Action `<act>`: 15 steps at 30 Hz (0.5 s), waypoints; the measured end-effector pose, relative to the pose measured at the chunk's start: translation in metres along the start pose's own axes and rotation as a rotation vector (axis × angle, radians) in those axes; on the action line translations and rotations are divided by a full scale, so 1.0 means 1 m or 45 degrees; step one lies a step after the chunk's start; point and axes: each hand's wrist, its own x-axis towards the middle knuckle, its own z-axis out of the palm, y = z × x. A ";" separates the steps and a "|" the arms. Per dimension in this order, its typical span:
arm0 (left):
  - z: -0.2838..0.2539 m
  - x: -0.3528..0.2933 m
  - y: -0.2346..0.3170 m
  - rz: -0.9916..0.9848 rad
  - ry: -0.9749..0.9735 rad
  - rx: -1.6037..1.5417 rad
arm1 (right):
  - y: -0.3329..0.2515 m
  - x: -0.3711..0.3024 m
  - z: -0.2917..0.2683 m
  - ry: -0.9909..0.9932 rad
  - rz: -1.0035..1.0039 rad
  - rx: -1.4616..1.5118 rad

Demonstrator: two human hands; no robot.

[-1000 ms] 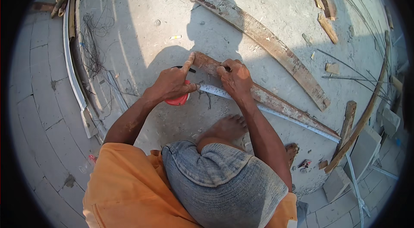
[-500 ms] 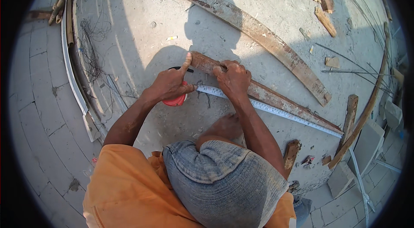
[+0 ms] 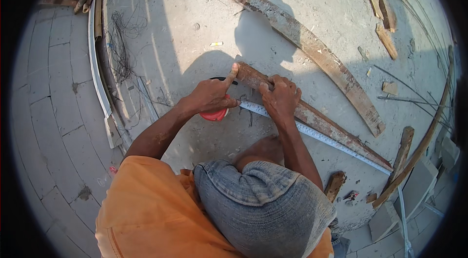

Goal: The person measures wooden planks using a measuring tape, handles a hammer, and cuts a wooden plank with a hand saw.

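A red tape measure is in my left hand, its case partly hidden under the palm. One finger of that hand reaches up to the near-left end of a narrow wooden plank. From the case the white blade runs out to the lower right, along the plank's near side, towards its far-right end. My right hand is closed over the plank a little way from its left end, fingers wrapped on the top edge. The fingertips' underside is hidden.
A wider, weathered board lies beyond the plank. Wood scraps and thin rods are at the right, with a long curved strip and grey slabs. Tangled wire and a white edging strip lie left.
The whole view has shifted, so the scene sits further right and slightly lower. Both hands keep their places on the tape measure and the plank.
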 end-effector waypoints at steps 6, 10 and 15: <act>-0.006 -0.001 0.003 -0.020 -0.066 0.014 | 0.000 -0.005 0.002 -0.026 0.000 -0.008; 0.001 0.000 -0.002 0.003 -0.009 0.011 | -0.001 -0.007 0.003 0.012 -0.086 -0.099; 0.001 0.000 -0.001 0.001 0.001 -0.002 | 0.005 -0.004 0.001 0.008 -0.097 -0.055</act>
